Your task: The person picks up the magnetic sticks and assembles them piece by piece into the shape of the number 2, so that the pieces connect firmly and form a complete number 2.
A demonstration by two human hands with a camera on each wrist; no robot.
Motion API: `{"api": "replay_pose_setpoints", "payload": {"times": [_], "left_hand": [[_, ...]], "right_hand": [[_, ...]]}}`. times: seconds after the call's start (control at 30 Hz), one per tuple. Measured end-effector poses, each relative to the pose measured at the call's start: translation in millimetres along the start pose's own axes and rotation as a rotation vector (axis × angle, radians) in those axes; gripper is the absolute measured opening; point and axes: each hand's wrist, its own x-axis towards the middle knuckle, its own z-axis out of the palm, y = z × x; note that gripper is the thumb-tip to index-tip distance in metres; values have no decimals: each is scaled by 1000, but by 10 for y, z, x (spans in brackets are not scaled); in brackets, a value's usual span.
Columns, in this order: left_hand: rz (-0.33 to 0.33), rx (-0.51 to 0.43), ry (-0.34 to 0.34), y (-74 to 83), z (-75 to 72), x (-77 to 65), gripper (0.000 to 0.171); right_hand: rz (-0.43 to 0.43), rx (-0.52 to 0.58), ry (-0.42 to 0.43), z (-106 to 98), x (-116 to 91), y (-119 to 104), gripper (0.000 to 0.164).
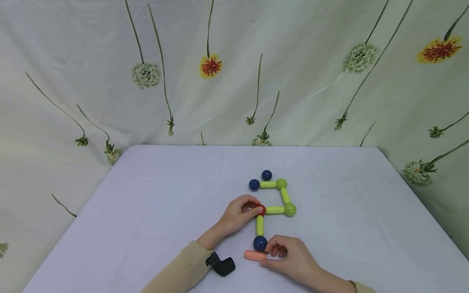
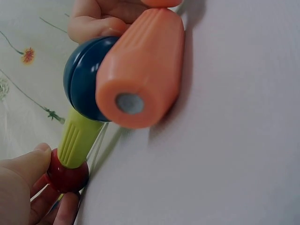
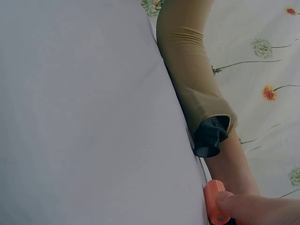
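My left hand pinches a red ball between thumb and fingers, at a corner of a magnetic stick-and-ball figure. From that ball one yellow-green stick runs right and another runs toward me to a dark blue ball. My right hand holds an orange stick by its right end, the thumb on its near side and curled fingers beside the blue ball. The orange stick lies crosswise just in front of that ball; its round metal end faces the left wrist view.
Beyond, the figure continues through two green balls joined by a stick, then another stick to a blue ball. A loose blue ball sits behind. White cloth covers the table; a flowered curtain hangs behind.
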Motion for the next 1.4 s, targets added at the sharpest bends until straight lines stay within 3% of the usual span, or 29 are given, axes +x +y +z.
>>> {"api": "replay_pose_setpoints", "payload": {"times": [0.1, 0.47, 0.67, 1.2, 1.4], "left_hand": [[-7, 13, 9, -161, 36, 36, 19], [-1, 12, 11, -133, 9, 20, 19], [-7, 6, 16, -131, 9, 23, 18], [-6, 0, 3, -95, 2, 13, 22], [-12, -11, 0, -123, 11, 8, 25]], "right_hand": [[16, -12, 5, 3, -1, -9, 24], [29, -51, 1, 5, 3, -28, 17], [22, -25, -45, -22, 4, -29, 18], [-193, 63, -237, -226, 49, 142, 10], [-225, 120, -294, -327, 77, 194, 11]]}}
